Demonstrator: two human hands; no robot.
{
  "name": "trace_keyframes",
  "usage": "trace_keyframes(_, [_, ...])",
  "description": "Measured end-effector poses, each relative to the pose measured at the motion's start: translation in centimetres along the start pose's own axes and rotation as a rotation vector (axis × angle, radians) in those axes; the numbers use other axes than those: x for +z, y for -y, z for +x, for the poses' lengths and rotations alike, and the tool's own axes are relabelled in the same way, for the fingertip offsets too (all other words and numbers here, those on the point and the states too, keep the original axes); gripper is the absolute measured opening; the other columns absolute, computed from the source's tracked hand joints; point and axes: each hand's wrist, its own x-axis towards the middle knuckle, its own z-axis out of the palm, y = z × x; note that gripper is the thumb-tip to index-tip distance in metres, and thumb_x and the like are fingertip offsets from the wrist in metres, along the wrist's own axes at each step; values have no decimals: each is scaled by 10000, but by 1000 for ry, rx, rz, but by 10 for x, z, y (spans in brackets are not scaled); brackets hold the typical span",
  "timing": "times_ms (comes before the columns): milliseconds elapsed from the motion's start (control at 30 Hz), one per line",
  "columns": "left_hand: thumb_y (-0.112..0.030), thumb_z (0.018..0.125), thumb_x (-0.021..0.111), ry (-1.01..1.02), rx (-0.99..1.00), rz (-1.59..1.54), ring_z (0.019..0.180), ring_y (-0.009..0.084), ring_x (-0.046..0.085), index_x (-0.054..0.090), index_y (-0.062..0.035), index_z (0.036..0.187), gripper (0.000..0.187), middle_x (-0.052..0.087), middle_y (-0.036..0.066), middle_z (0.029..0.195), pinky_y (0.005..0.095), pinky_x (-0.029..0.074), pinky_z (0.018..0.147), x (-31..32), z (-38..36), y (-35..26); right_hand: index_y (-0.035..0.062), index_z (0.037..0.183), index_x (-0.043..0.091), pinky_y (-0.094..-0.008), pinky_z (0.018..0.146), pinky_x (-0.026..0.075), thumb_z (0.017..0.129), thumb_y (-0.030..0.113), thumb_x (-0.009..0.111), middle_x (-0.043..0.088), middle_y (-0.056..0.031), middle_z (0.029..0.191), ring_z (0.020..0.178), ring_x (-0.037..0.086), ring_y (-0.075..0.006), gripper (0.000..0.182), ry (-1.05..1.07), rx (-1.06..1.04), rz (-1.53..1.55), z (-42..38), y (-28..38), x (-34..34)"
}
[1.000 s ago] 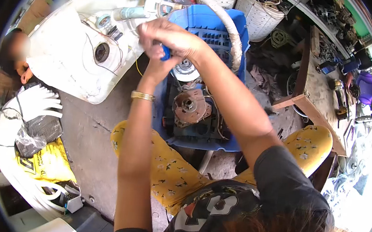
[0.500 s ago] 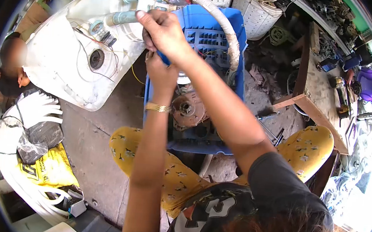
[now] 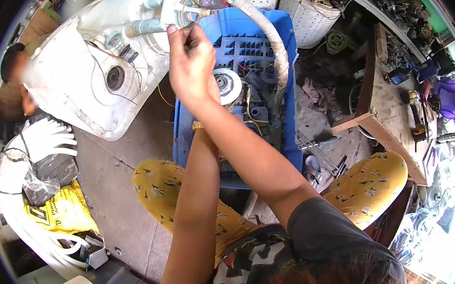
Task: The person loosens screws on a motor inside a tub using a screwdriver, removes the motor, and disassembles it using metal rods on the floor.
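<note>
My right hand point(image 3: 192, 66) is closed, fingers curled in and thumb pointing up, above the left rim of a blue plastic housing point(image 3: 181, 138). Whatever it grips is hidden. Behind it, my left hand point(image 3: 214, 91) is almost wholly covered; its fingers do not show, only the wrist with a gold band point(image 3: 198, 124). Close by in the housing sits a round white-rimmed disc point(image 3: 231, 86) with a dark centre. Just above my right hand are a grey-blue pipe point(image 3: 146, 27) and a white pipe fitting point(image 3: 169, 7).
A large white plastic shell point(image 3: 72, 88) with loose wires lies at left. The corrugated hose point(image 3: 250, 4) arches over the housing. A wooden bench point(image 3: 384, 110) with tools stands at right. White hoses point(image 3: 17, 221) and a yellow bag point(image 3: 67, 209) lie lower left. Another person is at far left.
My right hand has lowered and turned, now covering my left hand, which has shifted right. The blue handle-like piece between the hands is out of sight. The white-rimmed disc is more exposed.
</note>
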Motion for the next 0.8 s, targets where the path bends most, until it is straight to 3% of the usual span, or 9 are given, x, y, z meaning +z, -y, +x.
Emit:
trace_keyframes(100, [-174,811,624,180,237,707,646,178,580,610,-13,827,163,617,53,738,279,455,615,-25,16,-13,16,665,510,-234,406,331,888,286,591,466,-11,523,435,402,-76,360,624,148,197,31,-7,-12])
trace_keyframes(167, [-167,808,622,455,51,516,664,172,588,597,-6,832,165,635,56,778,308,461,626,-40,26,-27,30,681,487,-205,362,303,883,344,587,398,26,497,395,368,-46,387,1487,381,481,54,-12,-25])
trace_keyframes(233, [-158,827,608,562,-183,461,802,184,585,589,8,924,194,625,89,906,338,459,702,-42,27,-40,25,726,531,-203,358,295,858,310,627,406,23,486,394,382,-61,328,1694,482,555,59,-21,-16])
trace_keyframes(300, [-150,837,602,331,-52,332,873,192,569,578,18,983,224,606,105,970,349,453,744,-39,28,-23,11,768,554,-221,359,305,848,313,640,426,5,487,394,386,-68,324,1441,487,453,55,-17,-7])
trace_keyframes(367, [-183,905,517,348,514,976,1045,178,521,462,33,1177,352,533,117,1145,311,433,871,-55,37,-1,-11,811,548,-322,413,386,803,278,688,489,-72,519,404,460,-172,322,705,176,82,27,-6,7])
trace_keyframes(433, [-180,895,537,216,319,452,988,173,522,476,44,1134,333,546,103,1083,302,437,845,-44,30,9,-23,785,522,-376,496,429,810,236,670,533,-111,542,467,520,-289,299,149,-386,-86,-1,-9,12])
trace_keyframes(533, [-176,881,566,-6,14,-316,902,166,523,499,61,1069,310,565,82,991,290,443,805,-18,7,20,-16,719,502,-404,545,434,828,210,636,566,-134,572,538,541,-361,285,-53,-353,-134,-12,-15,18])
trace_keyframes(633, [-160,847,611,76,32,-14,862,155,527,514,55,1040,304,567,66,936,281,445,787,-27,14,8,23,618,494,-288,427,356,881,239,605,463,-52,499,452,464,-126,358,216,14,78,14,-24,13])
trace_keyframes(800, [-152,802,646,516,-234,421,847,165,543,592,13,882,192,589,75,881,323,435,722,-55,36,-28,66,694,464,-199,348,294,874,342,603,435,4,487,378,366,-44,358,1568,475,507,59,-23,-9])
